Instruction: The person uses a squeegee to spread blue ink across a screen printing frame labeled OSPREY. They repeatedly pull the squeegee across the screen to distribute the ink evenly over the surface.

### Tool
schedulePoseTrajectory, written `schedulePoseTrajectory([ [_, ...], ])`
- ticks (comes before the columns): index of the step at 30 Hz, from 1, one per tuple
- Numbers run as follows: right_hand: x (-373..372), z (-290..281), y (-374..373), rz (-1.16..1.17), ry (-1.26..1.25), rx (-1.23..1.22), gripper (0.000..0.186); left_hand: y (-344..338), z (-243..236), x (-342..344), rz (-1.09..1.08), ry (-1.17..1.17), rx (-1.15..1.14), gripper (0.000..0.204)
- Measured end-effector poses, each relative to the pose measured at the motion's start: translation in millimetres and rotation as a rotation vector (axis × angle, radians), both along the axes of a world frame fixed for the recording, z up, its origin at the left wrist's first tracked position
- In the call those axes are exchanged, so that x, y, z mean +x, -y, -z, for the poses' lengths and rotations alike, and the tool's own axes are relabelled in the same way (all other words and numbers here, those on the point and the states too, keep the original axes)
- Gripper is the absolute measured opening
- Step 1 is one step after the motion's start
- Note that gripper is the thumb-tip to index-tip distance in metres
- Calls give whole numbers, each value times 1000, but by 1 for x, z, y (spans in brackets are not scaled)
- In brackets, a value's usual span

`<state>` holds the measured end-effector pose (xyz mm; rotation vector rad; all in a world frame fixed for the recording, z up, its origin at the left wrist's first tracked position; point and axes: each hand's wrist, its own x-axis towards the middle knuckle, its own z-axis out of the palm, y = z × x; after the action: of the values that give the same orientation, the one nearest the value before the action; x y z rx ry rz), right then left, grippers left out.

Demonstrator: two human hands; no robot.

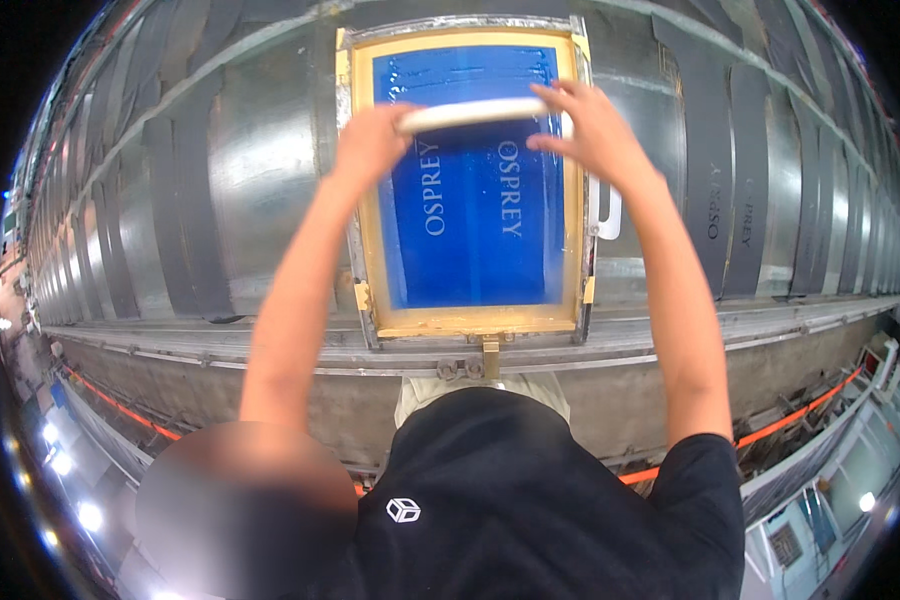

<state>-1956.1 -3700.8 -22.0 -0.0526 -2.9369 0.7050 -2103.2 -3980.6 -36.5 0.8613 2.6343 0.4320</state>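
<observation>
Black T-shirt (530,500) nearest. My left fingers (397,112) grip squeegee (475,114); right fingers (558,97) splayed, contact unclear. Likely positioning far on printing screen (467,270); next: close right.

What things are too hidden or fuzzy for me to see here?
All in the head view:
The part of the metal table under the blue panel: the panel hides it.
The white bar's underside: its top side hides it.
Most of the left hand's fingers: the hand itself hides them.
Whatever is behind the blurry patch.
The lights at lower left: too small and glaring.
</observation>
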Motion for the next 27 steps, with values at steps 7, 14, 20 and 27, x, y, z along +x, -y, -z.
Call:
schedulePoseTrajectory([
  [7, -81, 46, -21, 68, 250, 76, 32, -22, 17, -59, 124, -79, 44, 36],
  [14, 68, 78, 69, 161, -13, -40, 26, 54, 41, 81, 65, -72, 148, 44],
  [20, 175, 47, 110, 136, -100, -147, 26, 91, 19, 193, 155, -121, 135, 56],
  [27, 92, 35, 67, 126, 121, -94, 32, 68, 8, 112, 161, -84, 144, 55],
])
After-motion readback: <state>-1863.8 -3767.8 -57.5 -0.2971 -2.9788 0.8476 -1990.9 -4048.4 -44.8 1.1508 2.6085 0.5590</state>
